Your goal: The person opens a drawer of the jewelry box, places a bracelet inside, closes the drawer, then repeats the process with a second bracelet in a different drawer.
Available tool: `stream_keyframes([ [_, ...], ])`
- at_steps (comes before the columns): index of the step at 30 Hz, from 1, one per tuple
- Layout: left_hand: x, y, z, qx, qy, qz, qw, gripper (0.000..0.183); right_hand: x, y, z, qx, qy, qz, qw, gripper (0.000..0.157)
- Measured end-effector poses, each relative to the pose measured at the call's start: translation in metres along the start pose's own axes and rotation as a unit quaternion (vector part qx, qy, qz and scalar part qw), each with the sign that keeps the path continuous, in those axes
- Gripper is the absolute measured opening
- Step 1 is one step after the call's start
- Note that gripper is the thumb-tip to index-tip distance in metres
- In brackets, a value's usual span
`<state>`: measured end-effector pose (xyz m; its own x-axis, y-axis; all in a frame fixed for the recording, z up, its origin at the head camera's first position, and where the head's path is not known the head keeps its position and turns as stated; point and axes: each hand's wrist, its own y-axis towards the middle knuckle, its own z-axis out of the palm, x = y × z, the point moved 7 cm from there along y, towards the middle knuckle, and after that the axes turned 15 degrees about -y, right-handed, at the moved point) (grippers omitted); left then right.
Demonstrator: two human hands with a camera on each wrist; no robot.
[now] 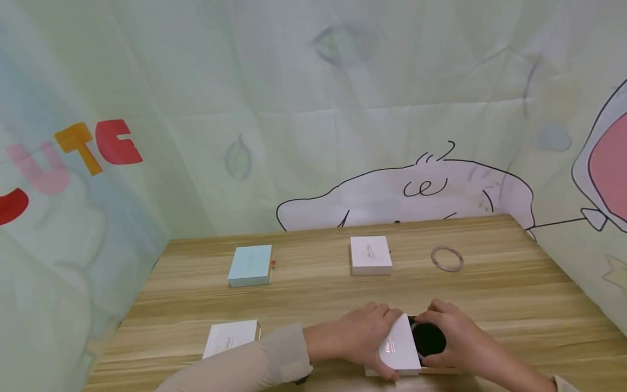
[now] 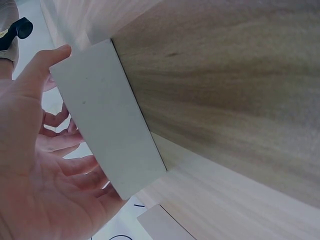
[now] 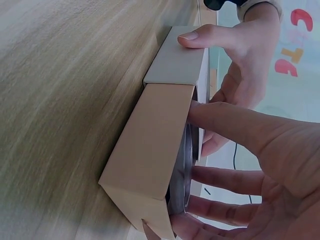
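My left hand (image 1: 355,333) grips a white drawer box (image 1: 398,348), its thumb at the near side and its fingers over the far side. Out of the box's right side stands the tan drawer (image 3: 145,135), pulled partly open, with a black lining (image 1: 430,340). A greyish bangle (image 3: 188,165) lies inside it. My right hand (image 1: 460,338) spans the bangle, thumb at the near side and fingertips at the far side. In the left wrist view the white side of the box (image 2: 107,120) hides part of the left fingers.
Farther back on the wooden table (image 1: 313,294) are a light blue box (image 1: 251,264), another white box (image 1: 370,255) and a pale purple bangle (image 1: 447,259). A further white box (image 1: 231,337) lies at the front left, partly behind the left sleeve. A printed curtain (image 1: 254,109) hangs behind.
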<state>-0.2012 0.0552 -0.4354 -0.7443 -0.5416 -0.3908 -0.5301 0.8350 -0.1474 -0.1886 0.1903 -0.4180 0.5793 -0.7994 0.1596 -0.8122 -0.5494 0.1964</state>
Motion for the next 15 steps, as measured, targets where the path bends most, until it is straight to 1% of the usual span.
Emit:
stream_keyframes([
  [8, 0.0004, -0.0001, -0.0005, -0.005, 0.001, 0.000, 1.0000, 0.104, 0.0018, -0.0007, -0.0018, -0.029, -0.009, -0.007, 1.000, 0.055],
  [15, 0.0004, -0.0008, 0.0003, -0.003, -0.001, -0.003, 1.0000, 0.104, 0.0009, -0.0010, 0.0019, -0.012, -0.011, 0.008, 1.000, 0.054],
])
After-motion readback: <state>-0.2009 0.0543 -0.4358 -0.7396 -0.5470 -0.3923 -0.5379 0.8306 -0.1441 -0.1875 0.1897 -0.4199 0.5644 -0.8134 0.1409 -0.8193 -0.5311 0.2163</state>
